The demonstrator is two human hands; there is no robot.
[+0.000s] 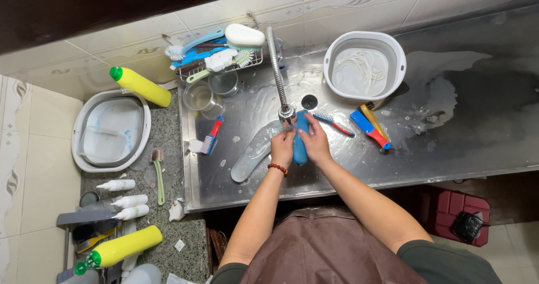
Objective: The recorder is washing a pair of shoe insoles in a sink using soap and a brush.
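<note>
A blue insole [301, 137] is held upright under the flexible metal faucet [279, 76] in the steel sink [393, 160]. My left hand [282, 147] grips its left side; a red bead bracelet sits on that wrist. My right hand [315, 142] clasps its right side. A second, pale blue insole [251, 153] lies flat in the sink to the left of my hands. A red and blue brush [211, 136] lies further left, and a blue toothbrush [332, 121] lies just right of the faucet head.
A white basin [366, 65] with water stands at the back right, with red, blue and yellow brushes [371, 126] beside it. A wire rack [220, 53] holds brushes. Yellow bottles [140, 85] [119, 248], white bottles [124, 200] and another basin [111, 130] sit on the left counter.
</note>
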